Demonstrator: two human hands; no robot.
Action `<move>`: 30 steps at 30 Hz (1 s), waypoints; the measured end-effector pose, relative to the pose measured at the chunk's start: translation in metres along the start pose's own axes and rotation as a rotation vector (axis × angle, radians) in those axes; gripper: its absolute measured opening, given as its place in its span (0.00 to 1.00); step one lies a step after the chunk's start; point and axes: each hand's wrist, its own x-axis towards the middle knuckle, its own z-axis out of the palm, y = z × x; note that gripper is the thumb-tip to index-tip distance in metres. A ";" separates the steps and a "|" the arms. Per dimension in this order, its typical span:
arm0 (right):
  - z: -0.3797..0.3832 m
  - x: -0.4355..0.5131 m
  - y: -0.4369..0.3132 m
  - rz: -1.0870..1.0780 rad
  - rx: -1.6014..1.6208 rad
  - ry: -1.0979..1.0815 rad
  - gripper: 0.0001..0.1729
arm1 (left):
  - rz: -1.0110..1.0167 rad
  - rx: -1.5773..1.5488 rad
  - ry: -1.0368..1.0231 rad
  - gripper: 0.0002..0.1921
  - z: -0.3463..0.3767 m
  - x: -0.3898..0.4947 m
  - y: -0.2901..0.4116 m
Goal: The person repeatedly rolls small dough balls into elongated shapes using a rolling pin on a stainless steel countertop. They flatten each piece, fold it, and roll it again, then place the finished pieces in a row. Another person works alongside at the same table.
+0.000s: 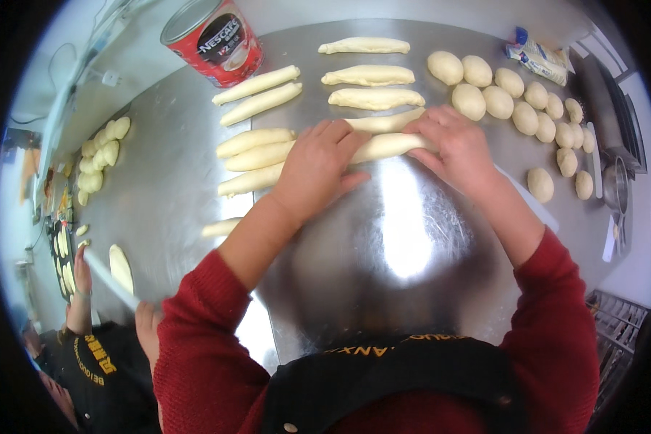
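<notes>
A pale dough roll (386, 147) lies crosswise on the steel table in front of me. My left hand (323, 157) covers its left end, the thumb stretched out on the near side. At the right end, my right hand (454, 142) grips the dough between thumb and fingers. Just beyond is another dough roll (382, 122), partly hidden by both hands. Three more rolls, the middle one (368, 75) among them, lie in a column farther back. Left of my left hand, several dough rolls (255, 142) are grouped, some partly covered by the hand and forearm.
A red Nescafé tin (217, 46) stands at the back left. Many dough balls (498, 102) sit at the right, near a plastic packet (540, 58) and a metal strainer (616, 187). At left, a co-worker's hand (147, 320) holds a long pale tool (111, 279) beside flattened dough (121, 268).
</notes>
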 end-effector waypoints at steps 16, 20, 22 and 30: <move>0.060 0.125 -0.023 -0.092 0.159 0.051 0.14 | -0.614 0.139 0.236 0.14 -0.083 -0.050 -0.155; 0.093 0.177 -0.020 -0.177 0.098 0.078 0.15 | -0.411 0.197 0.250 0.12 -0.081 -0.044 -0.156; 0.100 0.188 -0.021 -0.176 0.052 -0.020 0.15 | -0.299 0.195 0.229 0.12 -0.081 -0.047 -0.158; 0.088 0.146 -0.061 -0.018 0.201 -0.211 0.20 | -0.690 -0.121 0.060 0.20 -0.100 -0.083 -0.121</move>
